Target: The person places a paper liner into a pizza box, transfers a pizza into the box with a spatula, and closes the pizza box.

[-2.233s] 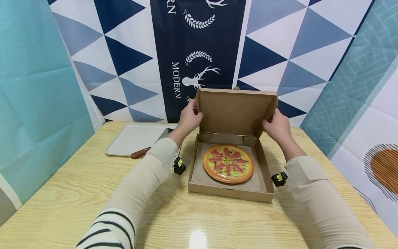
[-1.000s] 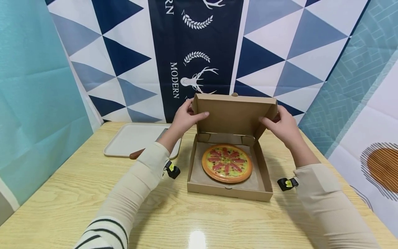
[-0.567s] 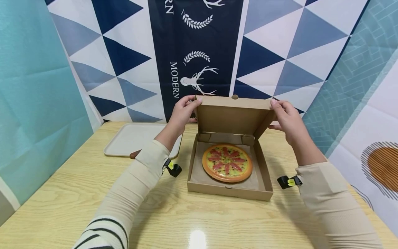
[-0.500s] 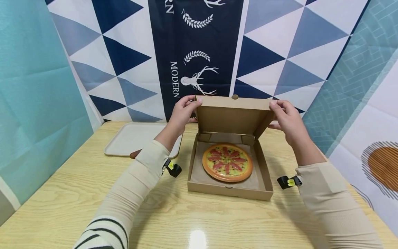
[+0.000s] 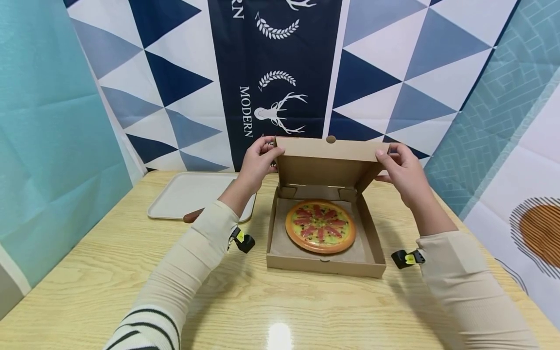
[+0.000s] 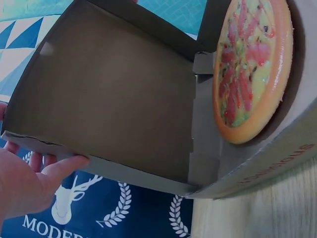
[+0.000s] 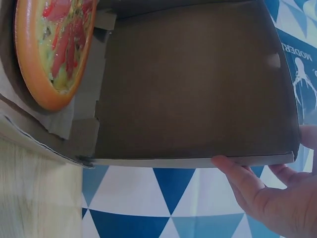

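Observation:
A brown cardboard pizza box (image 5: 325, 266) stands on the table, its lid (image 5: 328, 171) raised at a slant with the front flap facing me. Inside, on brown paper, lies a round pizza (image 5: 321, 227) with red strips on a yellow-green top. My left hand (image 5: 257, 165) grips the lid's left front corner, thumb on the edge and other fingers behind. At the opposite corner, my right hand (image 5: 407, 177) holds the lid between thumb and fingers. In the left wrist view the left thumb lies along the lid's side wall (image 6: 133, 172); the right wrist view shows a similar grasp.
Left of the box is a white tray (image 5: 185, 189). A brown-handled tool (image 5: 193, 215) lies across its near edge, partly hidden by my left arm. A patterned cloth (image 5: 175, 63) hangs close behind the table (image 5: 131, 272).
The lid has tipped forward and down, so its front flap now faces me. Both hands have shifted their hold from the lid's sides to its front corners. The pizza stays in place.

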`<state>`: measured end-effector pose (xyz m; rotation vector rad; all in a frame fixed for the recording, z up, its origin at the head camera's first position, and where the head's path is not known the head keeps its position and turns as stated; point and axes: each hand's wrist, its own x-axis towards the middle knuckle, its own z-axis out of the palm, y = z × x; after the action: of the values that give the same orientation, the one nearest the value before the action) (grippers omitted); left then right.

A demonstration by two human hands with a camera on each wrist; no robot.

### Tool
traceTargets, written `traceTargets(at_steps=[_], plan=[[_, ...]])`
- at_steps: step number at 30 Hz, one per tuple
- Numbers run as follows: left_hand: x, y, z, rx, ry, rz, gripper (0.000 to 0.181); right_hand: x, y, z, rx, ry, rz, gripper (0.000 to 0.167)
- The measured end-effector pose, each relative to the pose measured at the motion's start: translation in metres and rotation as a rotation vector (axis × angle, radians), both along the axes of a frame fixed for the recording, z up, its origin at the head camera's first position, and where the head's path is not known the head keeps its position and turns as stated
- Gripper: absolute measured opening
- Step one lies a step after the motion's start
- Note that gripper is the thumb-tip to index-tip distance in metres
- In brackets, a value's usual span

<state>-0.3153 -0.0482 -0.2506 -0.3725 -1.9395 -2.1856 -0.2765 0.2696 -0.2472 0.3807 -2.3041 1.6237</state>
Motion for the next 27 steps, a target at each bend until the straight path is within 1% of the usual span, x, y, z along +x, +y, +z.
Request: traceTargets(at_steps=[6, 8, 15, 22, 27], plan=[[-0.001, 0.000, -0.004, 0.014, 0.007, -0.002, 0.039, -0.002, -0.001, -0.003, -0.007, 0.017, 0.001, 0.024], [-0.001, 0.000, -0.005, 0.019, 0.011, -0.004, 0.038, -0.003, -0.001, -0.005, 0.004, 0.020, -0.007, 0.027], [-0.002, 0.000, -0.008, 0.025, 0.032, -0.007, 0.037, -0.004, -0.002, -0.007, 0.043, 0.018, -0.034, 0.049], [-0.001, 0.000, -0.012, 0.025, 0.043, -0.004, 0.037, -0.004, -0.004, -0.008, 0.066, 0.013, -0.060, 0.056], [-0.001, 0.000, -0.016, 0.040, 0.053, -0.011, 0.037, -0.003, -0.006, -0.010, 0.078, 0.021, -0.067, 0.057]])
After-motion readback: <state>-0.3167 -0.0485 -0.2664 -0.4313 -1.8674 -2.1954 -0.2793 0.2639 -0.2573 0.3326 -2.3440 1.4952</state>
